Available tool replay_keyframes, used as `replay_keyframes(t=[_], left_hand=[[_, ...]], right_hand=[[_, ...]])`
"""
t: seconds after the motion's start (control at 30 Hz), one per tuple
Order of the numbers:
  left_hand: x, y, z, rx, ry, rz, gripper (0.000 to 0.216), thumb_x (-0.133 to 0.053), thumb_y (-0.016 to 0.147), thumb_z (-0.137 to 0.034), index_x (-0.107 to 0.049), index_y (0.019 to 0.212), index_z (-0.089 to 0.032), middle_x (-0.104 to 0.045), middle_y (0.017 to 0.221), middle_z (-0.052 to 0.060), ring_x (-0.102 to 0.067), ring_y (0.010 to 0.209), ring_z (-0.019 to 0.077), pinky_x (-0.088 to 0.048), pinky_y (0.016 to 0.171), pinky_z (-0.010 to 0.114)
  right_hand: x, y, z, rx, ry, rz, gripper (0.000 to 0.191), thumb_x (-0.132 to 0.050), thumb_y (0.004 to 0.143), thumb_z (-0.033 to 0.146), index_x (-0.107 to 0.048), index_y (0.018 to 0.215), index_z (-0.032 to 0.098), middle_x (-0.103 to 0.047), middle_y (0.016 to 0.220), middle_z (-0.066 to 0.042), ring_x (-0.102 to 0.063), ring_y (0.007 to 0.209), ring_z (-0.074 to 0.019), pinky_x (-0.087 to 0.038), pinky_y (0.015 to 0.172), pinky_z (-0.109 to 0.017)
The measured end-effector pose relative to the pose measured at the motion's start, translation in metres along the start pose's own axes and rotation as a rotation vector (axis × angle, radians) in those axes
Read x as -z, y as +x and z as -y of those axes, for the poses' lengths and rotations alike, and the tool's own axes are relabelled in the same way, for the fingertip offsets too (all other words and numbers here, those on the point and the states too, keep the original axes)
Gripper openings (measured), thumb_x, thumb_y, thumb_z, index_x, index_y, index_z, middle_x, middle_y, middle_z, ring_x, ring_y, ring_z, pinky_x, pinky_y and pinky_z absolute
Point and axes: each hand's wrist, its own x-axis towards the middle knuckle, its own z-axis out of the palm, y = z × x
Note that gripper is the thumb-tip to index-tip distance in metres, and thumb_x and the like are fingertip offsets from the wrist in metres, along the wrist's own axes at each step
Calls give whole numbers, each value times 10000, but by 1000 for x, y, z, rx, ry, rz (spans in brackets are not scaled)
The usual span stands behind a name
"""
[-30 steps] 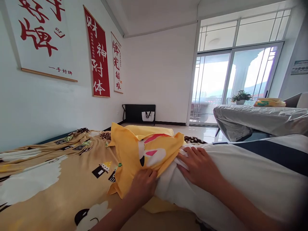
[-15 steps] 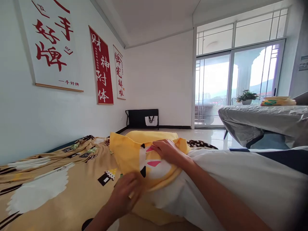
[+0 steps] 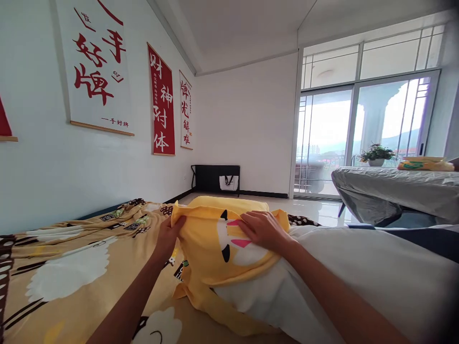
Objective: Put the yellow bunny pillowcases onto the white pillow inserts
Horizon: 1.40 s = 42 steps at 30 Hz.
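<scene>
L hand (image 3: 168, 239) pinches the yellow pillowcase (image 3: 204, 251) at its far-L corner, thumb on the near side, other fingers mostly hidden. R hand (image 3: 265, 230) lies palm-down over the case's pink-and-white print, nr its far edge; can't tell if those fingers grip. Case sits twd the far edge of the patterned blanket (image 3: 122, 258), its R side lapping over white bedding (image 3: 337, 267).
</scene>
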Motion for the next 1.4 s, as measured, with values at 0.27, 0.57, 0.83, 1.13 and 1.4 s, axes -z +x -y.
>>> replay_keyframes(t=[0.27, 0.57, 0.83, 1.13, 1.4], left_hand=[[-5, 0, -8, -54, -84, -156, 386, -716, 676, -502, -591, 750, -145, -527, 676, -23, -455, 616, 103, -378, 531, 192], [-2, 1, -36, -118, 8, -98, 302, -725, 678, -407, -632, 789, -141, -575, 672, -12, -500, 609, 115, -403, 535, 200], [26, -15, -17, -26, -203, 138, 518, -727, 700, -436, -600, 1135, -184, -673, 1033, 83, -627, 877, 212, -506, 765, 303], [14, -16, -14, -5, -11, 81, 380, -776, 586, -428, -670, 814, -142, -700, 781, 54, -634, 757, 228, -514, 689, 312], [-8, -19, -53, -109, 106, 58, 390, -697, 686, -466, -685, 884, -130, -700, 807, 77, -639, 742, 229, -521, 657, 306]], right_hand=[[5, 15, 11, 75, -137, -16, 197, -477, 849, 199, -647, 935, 152, -640, 916, -90, -525, 859, -200, -342, 824, -332], [-19, 78, 94, -139, 236, 163, 166, -519, 880, 322, -630, 872, 199, -677, 848, -39, -571, 739, -162, -312, 650, -268], [-27, 72, 83, -138, 563, 95, 182, -479, 890, 271, -650, 859, 217, -656, 742, 4, -538, 676, -137, -316, 618, -232], [-23, 78, 83, -154, 686, 53, 244, -531, 865, 342, -617, 693, 192, -554, 639, 32, -443, 619, -110, -312, 608, -222], [-7, 81, 87, -144, 551, 64, 271, -557, 849, 374, -495, 651, 201, -448, 581, 58, -343, 579, -100, -250, 573, -224]])
